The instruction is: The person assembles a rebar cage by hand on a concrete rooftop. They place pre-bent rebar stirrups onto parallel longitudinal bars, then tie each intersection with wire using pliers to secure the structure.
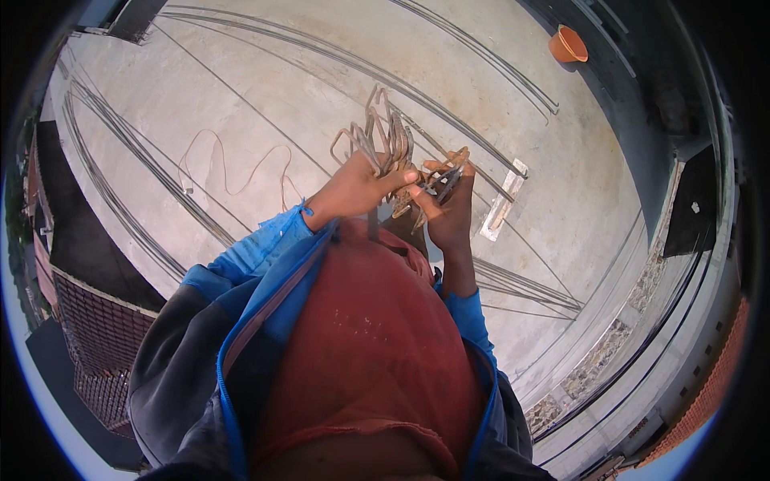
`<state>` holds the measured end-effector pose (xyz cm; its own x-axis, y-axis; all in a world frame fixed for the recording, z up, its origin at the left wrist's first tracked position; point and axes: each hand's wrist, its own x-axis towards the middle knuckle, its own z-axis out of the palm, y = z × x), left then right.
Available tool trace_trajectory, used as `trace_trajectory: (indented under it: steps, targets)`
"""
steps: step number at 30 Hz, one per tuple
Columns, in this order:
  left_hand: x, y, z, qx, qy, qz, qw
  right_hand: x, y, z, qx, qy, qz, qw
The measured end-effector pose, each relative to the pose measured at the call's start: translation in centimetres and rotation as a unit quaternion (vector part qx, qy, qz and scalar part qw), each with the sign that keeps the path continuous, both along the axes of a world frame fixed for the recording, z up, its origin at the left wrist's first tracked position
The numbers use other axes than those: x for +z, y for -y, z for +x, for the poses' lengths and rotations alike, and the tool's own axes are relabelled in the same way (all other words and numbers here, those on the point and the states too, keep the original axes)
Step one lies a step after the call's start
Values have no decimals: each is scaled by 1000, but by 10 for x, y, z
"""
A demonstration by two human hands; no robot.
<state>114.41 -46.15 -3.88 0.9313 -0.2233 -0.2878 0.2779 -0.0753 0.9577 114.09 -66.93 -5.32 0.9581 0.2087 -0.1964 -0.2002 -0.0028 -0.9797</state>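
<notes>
In front of my chest, my left hand [354, 189] is closed round a bundle of bent, rusty steel stirrups [391, 143]. Their looped ends stick up past the fingers. Close beside it, my right hand [451, 210] grips the other part of the cluster, where bent rod ends [446, 178] show between thumb and fingers. Both thumbs lie over the rods and nearly meet. Whether the two handfuls are hooked together or separate, I cannot tell. The fingers under the bundle are partly hidden.
Long steel bars [321, 50] lie across the concrete floor [265, 88], with more bars [132, 148] to the left. A thin looped wire [233, 192] lies there too. A pale block [504, 200] sits right of my hands. An orange bucket [568, 45] stands far right.
</notes>
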Motion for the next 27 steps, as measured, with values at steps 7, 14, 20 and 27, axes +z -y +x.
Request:
trace_trajectory:
  steps: [7, 14, 20, 27]
  targets:
    - [6, 74, 65, 161, -93, -79, 979, -34, 91, 117, 207, -194, 284, 916]
    - [19, 102, 93, 325, -182, -157, 914, -4, 127, 174, 233, -118, 255, 931]
    - [16, 104, 115, 269, -203, -184, 923, -43, 134, 208, 164, -299, 307, 888]
    - [-7, 102, 146, 197, -241, -145, 939, -56, 91, 220, 228, -345, 127, 901]
